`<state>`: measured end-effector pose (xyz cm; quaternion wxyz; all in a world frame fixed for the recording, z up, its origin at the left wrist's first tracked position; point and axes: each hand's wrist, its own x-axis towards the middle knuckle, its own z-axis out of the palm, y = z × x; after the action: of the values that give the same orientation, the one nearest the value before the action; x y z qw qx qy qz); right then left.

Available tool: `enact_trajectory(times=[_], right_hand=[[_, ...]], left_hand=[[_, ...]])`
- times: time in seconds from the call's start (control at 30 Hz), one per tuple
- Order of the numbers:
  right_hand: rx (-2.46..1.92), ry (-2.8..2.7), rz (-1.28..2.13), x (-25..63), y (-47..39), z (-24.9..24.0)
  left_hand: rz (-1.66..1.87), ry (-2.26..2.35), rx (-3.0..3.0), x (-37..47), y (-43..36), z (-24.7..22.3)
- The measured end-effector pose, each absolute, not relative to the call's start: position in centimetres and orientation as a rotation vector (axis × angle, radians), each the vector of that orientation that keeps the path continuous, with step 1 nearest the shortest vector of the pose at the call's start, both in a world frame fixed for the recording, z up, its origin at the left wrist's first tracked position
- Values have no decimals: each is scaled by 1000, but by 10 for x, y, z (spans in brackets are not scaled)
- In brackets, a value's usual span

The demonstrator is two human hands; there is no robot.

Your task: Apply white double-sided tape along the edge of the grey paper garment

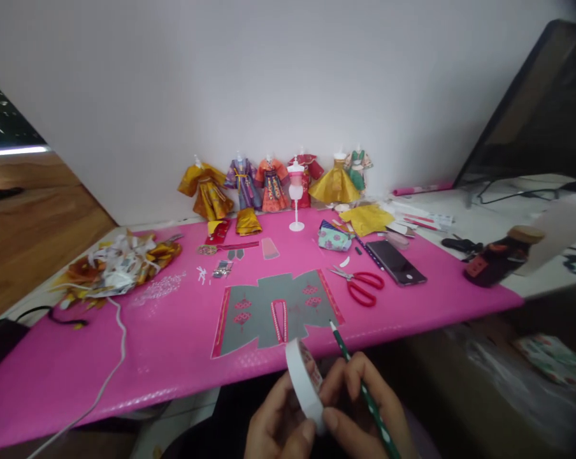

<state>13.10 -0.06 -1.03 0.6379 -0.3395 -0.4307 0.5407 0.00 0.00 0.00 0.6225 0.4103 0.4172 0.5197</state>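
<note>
A roll of white tape (301,377) is gripped by my left hand (276,421), just in front of the table's near edge. My right hand (364,414) holds a dark green pencil (371,408) with pale dots, its tip pointing up and away. The thumb and finger of that hand also touch the tape roll. Just beyond my hands, a grey cut-out garment piece (264,309) with red borders and red lantern patterns lies flat. Red-handled scissors (362,287) lie to its right, blades pointing left.
Small dressed mannequins (273,185) line the wall, with a bare white stand (296,204) before them. A scrap pile (125,261) and white cable (120,357) are left. A phone (397,261), yellow fabric (367,220) and dark bottle (501,258) are right.
</note>
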Motion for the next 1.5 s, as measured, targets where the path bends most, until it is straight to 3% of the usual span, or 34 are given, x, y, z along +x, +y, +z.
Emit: enact_trajectory(times=[0.37,0.6,0.93,1.3,1.5], right_hand=[[-746,-1100,1316,123,-10,-7],[-905,-1176,1060,129,-21,8],[-1124,-1310,1101,135,-30,12],[-887,-1124,1337,136,-29,-2],[-813,-1064,1365,132,-32,-2]], left_hand=[[1236,891,972,-21,-15,-21],[1254,934,1075,-22,-24,-22],[1392,1196,1537,-15,-34,-12],[1469,1214,1753,-13,-35,-15],[1357,1157,1570,-10,-39,-17]])
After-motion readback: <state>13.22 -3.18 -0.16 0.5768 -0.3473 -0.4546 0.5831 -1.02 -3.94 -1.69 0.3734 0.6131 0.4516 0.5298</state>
